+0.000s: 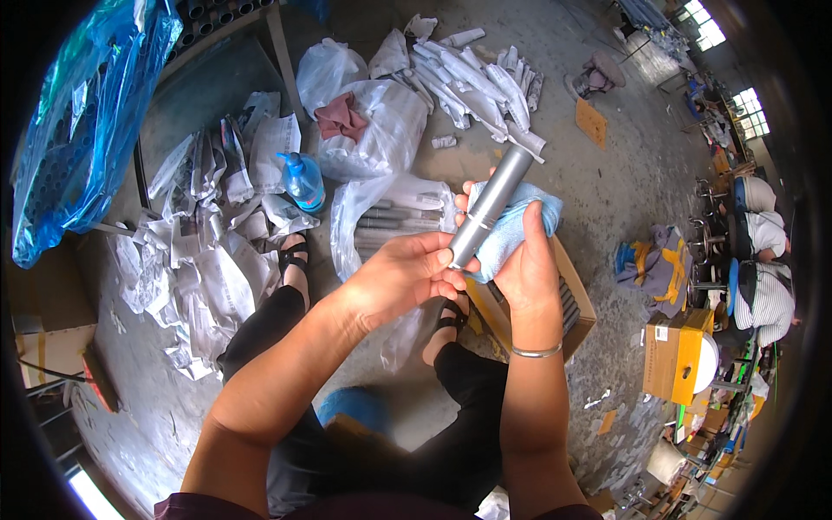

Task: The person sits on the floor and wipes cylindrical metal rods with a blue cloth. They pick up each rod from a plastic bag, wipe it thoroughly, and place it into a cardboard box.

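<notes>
A grey metal tube (pixel 496 195) with a lighter ring around its middle slants up and to the right in front of me. My left hand (pixel 407 269) pinches its lower end between thumb and fingers. Under the tube, my right hand (pixel 527 260) cradles it with a light blue cloth (pixel 517 230) bunched in the palm. Its fingertips show behind the tube's left side. Below the hands stands an open cardboard box (pixel 582 322) with several dark tubes in it, partly hidden by my right forearm. A clear plastic bag (pixel 351 227) to the left holds more grey tubes.
Crumpled paper wrappers (pixel 208 269) cover the floor at left, beside a blue pump bottle (pixel 303 182). Paper-wrapped tubes (pixel 472 82) lie at the far side near stuffed plastic bags (pixel 381 126). Blue plastic sheeting (pixel 87 121) hangs upper left. People (pixel 763 295) sit at right near a carton (pixel 667 360).
</notes>
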`<control>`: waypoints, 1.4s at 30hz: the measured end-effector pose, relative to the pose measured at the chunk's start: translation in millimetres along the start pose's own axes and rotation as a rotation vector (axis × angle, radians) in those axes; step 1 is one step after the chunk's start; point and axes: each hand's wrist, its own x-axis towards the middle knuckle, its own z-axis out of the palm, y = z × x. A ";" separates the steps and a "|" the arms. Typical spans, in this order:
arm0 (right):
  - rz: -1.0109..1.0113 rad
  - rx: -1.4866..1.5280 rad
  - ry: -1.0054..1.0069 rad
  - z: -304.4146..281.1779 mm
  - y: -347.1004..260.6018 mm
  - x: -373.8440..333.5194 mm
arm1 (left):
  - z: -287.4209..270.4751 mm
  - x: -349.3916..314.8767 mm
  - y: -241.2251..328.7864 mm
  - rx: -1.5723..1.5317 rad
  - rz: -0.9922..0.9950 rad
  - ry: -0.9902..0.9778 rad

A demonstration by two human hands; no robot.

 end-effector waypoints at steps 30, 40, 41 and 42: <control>-0.022 -0.243 0.049 -2.0 6.7 0.1 | -10.0 5.5 0.5 0.205 0.265 0.274; -0.064 -0.189 0.185 6.1 5.7 -3.0 | -11.1 2.8 0.5 0.222 0.276 0.301; -0.071 -0.171 0.194 8.8 6.0 -2.5 | -8.7 2.3 1.4 0.227 0.278 0.305; -0.075 -0.182 0.226 11.1 5.5 -3.0 | -7.2 2.0 1.8 0.232 0.280 0.309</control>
